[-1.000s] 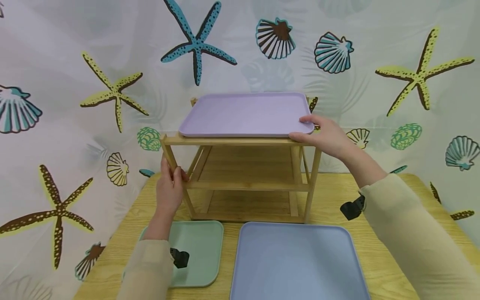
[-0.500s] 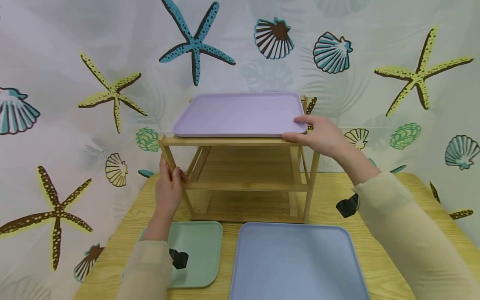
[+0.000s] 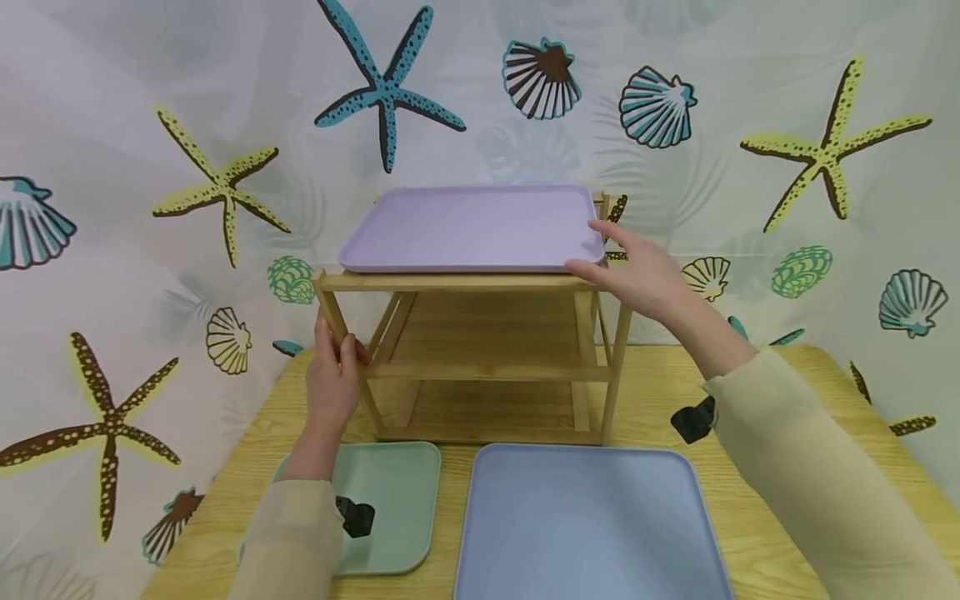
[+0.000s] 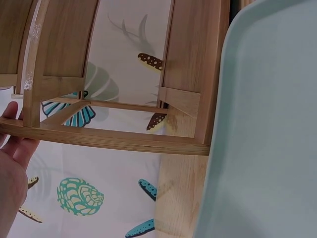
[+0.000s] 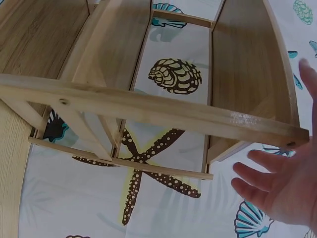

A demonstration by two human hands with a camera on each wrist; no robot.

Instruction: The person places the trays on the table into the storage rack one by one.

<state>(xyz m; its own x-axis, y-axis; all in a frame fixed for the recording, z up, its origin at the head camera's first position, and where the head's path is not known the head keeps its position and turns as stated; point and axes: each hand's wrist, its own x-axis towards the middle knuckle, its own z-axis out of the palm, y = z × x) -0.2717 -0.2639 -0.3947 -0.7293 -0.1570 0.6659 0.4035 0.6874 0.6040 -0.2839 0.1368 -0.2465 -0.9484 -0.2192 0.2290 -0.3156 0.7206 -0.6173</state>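
Note:
A lilac tray [image 3: 472, 229] lies on the top level of a tiered wooden rack [image 3: 491, 372]. My left hand [image 3: 332, 379] holds the rack's front left post, fingers on its outer side and thumb at its front. In the left wrist view, the left hand [image 4: 15, 158] has its fingers around the same rail. At the tray's front right corner is my right hand [image 3: 641, 271], thumb and index finger spread, tips right at the rim. In the right wrist view, the right hand [image 5: 285, 183] has loosely extended fingers beside the rack's upper end; the tray is out of sight there.
In front of the rack a blue tray [image 3: 585, 525] lies on the wooden table [image 3: 757, 517]. A green tray [image 3: 393, 508] lies left of it, partly under my left forearm. A cloth [image 3: 465, 50] printed with starfish and shells hangs behind.
The lilac tray has slid left along the rack's top. My right hand moved left with it, then its grip loosened and the fingers spread. The left hand stays on the post.

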